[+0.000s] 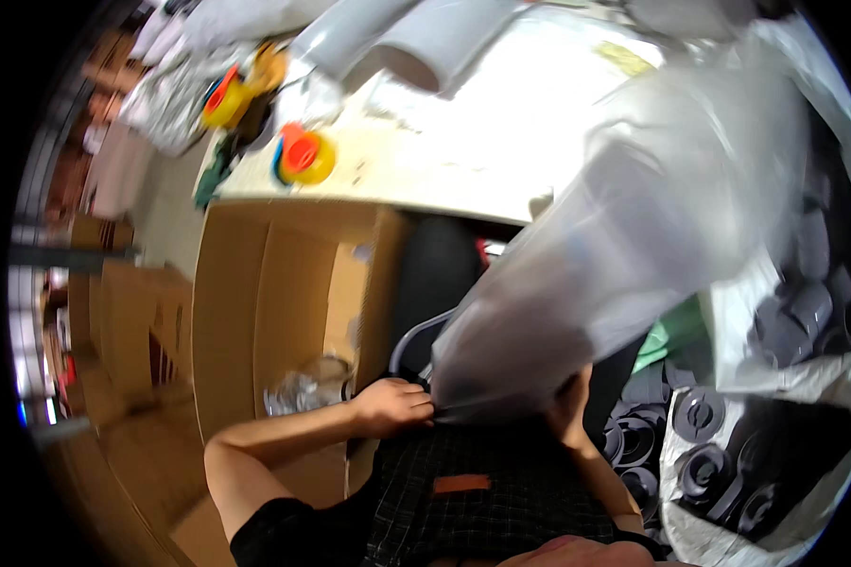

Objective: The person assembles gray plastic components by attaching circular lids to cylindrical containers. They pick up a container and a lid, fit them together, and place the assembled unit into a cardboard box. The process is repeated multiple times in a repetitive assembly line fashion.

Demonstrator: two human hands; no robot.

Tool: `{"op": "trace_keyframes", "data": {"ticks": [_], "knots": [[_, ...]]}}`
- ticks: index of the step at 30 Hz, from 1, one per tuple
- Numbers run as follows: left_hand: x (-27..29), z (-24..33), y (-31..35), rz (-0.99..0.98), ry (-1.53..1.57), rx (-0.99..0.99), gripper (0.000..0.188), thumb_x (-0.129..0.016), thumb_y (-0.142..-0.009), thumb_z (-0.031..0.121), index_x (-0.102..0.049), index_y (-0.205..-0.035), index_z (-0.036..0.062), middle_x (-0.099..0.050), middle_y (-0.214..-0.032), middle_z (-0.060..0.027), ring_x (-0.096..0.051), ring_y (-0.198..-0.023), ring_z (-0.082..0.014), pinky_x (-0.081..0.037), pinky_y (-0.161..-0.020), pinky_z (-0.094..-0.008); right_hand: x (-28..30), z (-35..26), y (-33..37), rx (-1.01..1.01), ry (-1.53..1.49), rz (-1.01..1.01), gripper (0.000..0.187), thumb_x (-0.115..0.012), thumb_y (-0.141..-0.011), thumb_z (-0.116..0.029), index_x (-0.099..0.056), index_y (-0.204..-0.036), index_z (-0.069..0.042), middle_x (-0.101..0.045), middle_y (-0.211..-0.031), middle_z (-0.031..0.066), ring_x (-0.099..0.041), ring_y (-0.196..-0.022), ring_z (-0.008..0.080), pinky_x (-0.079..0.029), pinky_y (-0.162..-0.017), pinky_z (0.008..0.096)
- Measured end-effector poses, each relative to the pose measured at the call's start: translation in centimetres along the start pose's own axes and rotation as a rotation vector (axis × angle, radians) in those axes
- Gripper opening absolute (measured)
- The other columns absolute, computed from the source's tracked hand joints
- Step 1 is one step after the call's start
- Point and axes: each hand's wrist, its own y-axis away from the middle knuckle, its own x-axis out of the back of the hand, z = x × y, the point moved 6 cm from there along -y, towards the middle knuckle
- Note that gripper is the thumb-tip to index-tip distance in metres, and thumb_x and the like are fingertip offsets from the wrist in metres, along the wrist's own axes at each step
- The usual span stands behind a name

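A large clear plastic bag slants from my lap up to the right, and a long grey shape shows through it. Inside, the shape looks like a wide tube, blurred by the film. My left hand is closed at the bag's lower left corner, fingers curled against its edge. On the other side, my right hand grips the lower right edge of the bag. Its fingertips are partly hidden behind the film. The bag's bottom end rests against my dark checked apron.
An open cardboard box with crumpled clear plastic stands at left. On the pale worktable are grey pipes and a yellow-red tape dispenser. Sacks of dark grey plastic parts stand at right. More cartons lie far left.
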Motion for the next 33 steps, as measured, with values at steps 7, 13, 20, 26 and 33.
{"op": "trace_keyframes", "data": {"ticks": [7,13,20,26,33], "knots": [[-7.1,0.8,5.1,0.334,0.818,0.730,0.028,-0.061,-0.100,0.026,-0.065,-0.116,0.0024,-0.069,-0.104,-0.0165,-0.068,-0.095,-0.0308,-0.056,-0.086,-0.0408,-15.8,-3.8,-5.2,-0.317,-0.460,-0.791,0.054,-0.072,-0.091,-0.015,-0.049,-0.136,0.004,-0.062,-0.126,0.0198,-0.061,-0.116,0.0319,-0.050,-0.097,0.0389],[0.5,6.2,11.1,0.691,0.974,0.905,0.015,-0.063,-0.099,0.015,-0.067,-0.100,0.0005,-0.068,-0.085,-0.0099,-0.065,-0.081,-0.0197,-0.052,-0.084,-0.0338,-25.1,-9.7,-4.0,-0.335,-0.245,-1.000,0.072,-0.066,-0.097,-0.016,-0.026,-0.156,-0.006,-0.064,-0.129,0.0217,-0.067,-0.109,0.0324,-0.054,-0.092,0.0387],[-3.4,-8.4,24.8,1.887,1.478,0.497,0.037,-0.049,-0.107,0.036,-0.056,-0.120,0.0023,-0.070,-0.117,-0.0192,-0.069,-0.073,-0.0218,-0.048,-0.050,-0.0259,-17.4,0.1,-1.0,-0.839,-0.276,-0.773,0.037,-0.053,-0.104,-0.012,-0.052,-0.139,0.000,-0.072,-0.111,0.0168,-0.071,-0.084,0.0185,-0.058,-0.073,0.0278],[-20.4,-23.9,40.0,2.696,1.921,0.471,0.045,-0.049,-0.089,0.009,-0.052,-0.131,-0.0070,-0.062,-0.132,-0.0238,-0.054,-0.129,-0.0367,-0.037,-0.115,-0.0555,-10.7,2.1,-1.4,-0.875,-0.266,-0.444,0.024,-0.057,-0.103,-0.013,-0.063,-0.123,-0.003,-0.073,-0.105,0.0110,-0.070,-0.085,0.0145,-0.058,-0.073,0.0271],[-25.3,-20.0,44.8,2.296,1.686,1.298,0.047,-0.047,-0.099,0.037,-0.061,-0.132,0.0070,-0.066,-0.132,-0.0092,-0.060,-0.123,-0.0280,-0.049,-0.104,-0.0450,8.4,-4.6,-13.5,-0.002,0.033,0.261,0.024,-0.064,-0.096,-0.005,-0.060,-0.120,-0.002,-0.067,-0.105,0.0078,-0.064,-0.082,0.0123,-0.054,-0.071,0.0263]]}}
